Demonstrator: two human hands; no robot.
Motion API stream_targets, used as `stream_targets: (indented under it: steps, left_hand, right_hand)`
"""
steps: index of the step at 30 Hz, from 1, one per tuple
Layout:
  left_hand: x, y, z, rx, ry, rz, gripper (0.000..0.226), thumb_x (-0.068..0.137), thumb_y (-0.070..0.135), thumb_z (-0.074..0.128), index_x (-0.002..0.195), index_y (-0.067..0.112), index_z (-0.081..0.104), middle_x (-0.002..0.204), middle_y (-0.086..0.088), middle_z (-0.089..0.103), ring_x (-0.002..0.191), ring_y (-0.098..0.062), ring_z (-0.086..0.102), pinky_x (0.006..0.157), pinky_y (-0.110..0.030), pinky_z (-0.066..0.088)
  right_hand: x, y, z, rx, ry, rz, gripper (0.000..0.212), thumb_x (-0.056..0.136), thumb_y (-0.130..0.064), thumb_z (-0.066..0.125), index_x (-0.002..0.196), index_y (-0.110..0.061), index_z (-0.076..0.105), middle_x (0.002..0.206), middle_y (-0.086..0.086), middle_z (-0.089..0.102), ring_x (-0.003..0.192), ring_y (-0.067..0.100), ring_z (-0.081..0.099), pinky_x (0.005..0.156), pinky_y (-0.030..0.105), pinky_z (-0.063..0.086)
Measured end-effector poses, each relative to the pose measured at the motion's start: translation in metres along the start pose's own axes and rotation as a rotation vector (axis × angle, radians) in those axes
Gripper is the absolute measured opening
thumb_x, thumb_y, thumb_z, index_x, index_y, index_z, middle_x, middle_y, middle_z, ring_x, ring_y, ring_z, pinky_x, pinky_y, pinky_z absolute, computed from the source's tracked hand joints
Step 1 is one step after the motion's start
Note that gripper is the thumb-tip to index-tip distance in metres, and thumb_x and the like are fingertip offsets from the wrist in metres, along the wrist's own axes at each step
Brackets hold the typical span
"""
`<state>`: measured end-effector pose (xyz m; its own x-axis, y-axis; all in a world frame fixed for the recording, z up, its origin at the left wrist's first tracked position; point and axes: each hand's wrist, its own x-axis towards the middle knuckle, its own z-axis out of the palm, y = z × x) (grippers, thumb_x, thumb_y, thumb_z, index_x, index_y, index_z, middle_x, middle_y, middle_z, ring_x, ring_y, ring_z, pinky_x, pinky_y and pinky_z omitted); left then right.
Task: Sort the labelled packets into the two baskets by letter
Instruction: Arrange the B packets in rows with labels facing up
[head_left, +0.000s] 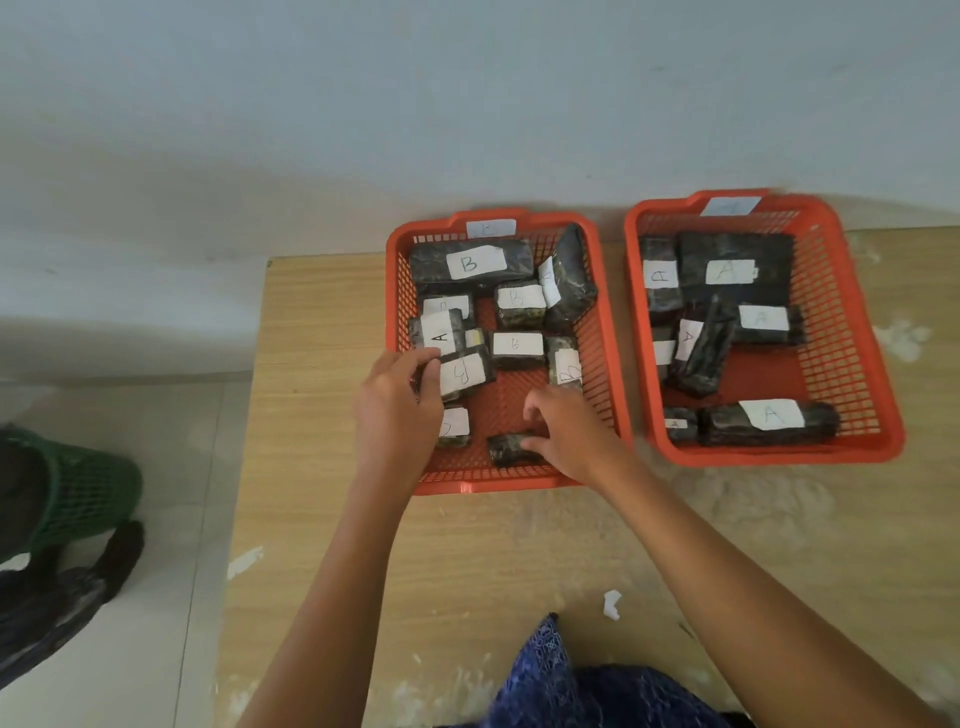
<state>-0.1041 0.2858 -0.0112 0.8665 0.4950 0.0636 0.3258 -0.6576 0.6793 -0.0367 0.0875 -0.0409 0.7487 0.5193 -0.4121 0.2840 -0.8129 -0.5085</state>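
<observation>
- Right hand (566, 436): grip pinches a small dark packet (511, 448), label hidden, at near edge of B basket (608, 332).
- Left hand (397, 405): grip pinches a packet labelled A (441, 335), left side of B basket.
- A basket (852, 332) at desk (322, 415) far right.
- Risk: unread label misfiled; lifting A packet may tip neighbours.

Soft even daylight, slight blur, wide-angle edge distortion

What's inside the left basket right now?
The left basket holds dark packets, mostly labelled B, plus one A packet by the left hand. The right hand hides its packet's label.
</observation>
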Motion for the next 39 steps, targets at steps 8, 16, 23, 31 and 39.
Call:
stream_targets:
  steps: [8, 16, 23, 31, 39]
  left_hand:
    - [-0.011, 0.017, 0.005, -0.621, -0.111, -0.619, 0.028, 0.096, 0.021, 0.073, 0.12, 0.013, 0.06, 0.109, -0.004, 0.069, 0.095, -0.011, 0.072, 0.086, -0.031, 0.06]
    - [-0.027, 0.033, 0.025, -0.383, -0.264, -0.34, 0.036, 0.088, 0.029, 0.082, 0.119, 0.022, 0.065, 0.097, 0.01, 0.072, 0.08, 0.006, 0.069, 0.071, -0.014, 0.053]
    - [-0.011, -0.004, 0.004, 0.349, -0.338, 0.178, 0.031, 0.088, 0.04, 0.078, 0.118, 0.036, 0.072, 0.12, 0.013, 0.072, 0.112, -0.021, 0.051, 0.091, -0.036, 0.045]
    - [0.001, 0.016, 0.034, 0.636, -0.551, 0.252, 0.045, 0.094, 0.066, 0.055, 0.133, 0.044, 0.059, 0.138, 0.006, 0.057, 0.132, -0.028, 0.041, 0.106, -0.042, 0.039]
    - [-0.008, 0.002, 0.039, 0.736, -0.566, 0.218, 0.044, 0.092, 0.072, 0.051, 0.104, 0.04, 0.078, 0.147, 0.007, 0.037, 0.131, -0.029, 0.032, 0.11, -0.044, 0.031]
  right_hand:
    - [0.004, -0.005, 0.004, 0.056, 0.026, 0.007, 0.046, 0.09, -0.047, 0.066, 0.127, -0.019, 0.064, 0.122, 0.0, 0.063, 0.121, 0.02, 0.05, 0.102, 0.039, 0.046]
    - [0.016, -0.03, -0.018, 0.816, 0.178, 0.149, 0.034, 0.088, -0.035, 0.073, 0.118, -0.022, 0.063, 0.107, -0.005, 0.071, 0.097, 0.011, 0.069, 0.087, 0.038, 0.059]
    - [0.038, -0.007, -0.051, 0.374, 0.24, 0.104, 0.025, 0.091, -0.022, 0.071, 0.115, -0.021, 0.066, 0.108, 0.001, 0.068, 0.095, 0.016, 0.061, 0.069, 0.022, 0.041]
    - [0.047, 0.004, -0.044, 0.232, 0.172, 0.106, 0.023, 0.094, -0.019, 0.068, 0.116, -0.02, 0.069, 0.121, 0.008, 0.068, 0.113, 0.025, 0.061, 0.089, 0.031, 0.044]
    - [0.058, 0.0, -0.027, 0.189, 0.092, 0.1, 0.02, 0.096, -0.018, 0.065, 0.115, -0.018, 0.069, 0.129, 0.008, 0.065, 0.119, 0.026, 0.059, 0.088, 0.027, 0.04]
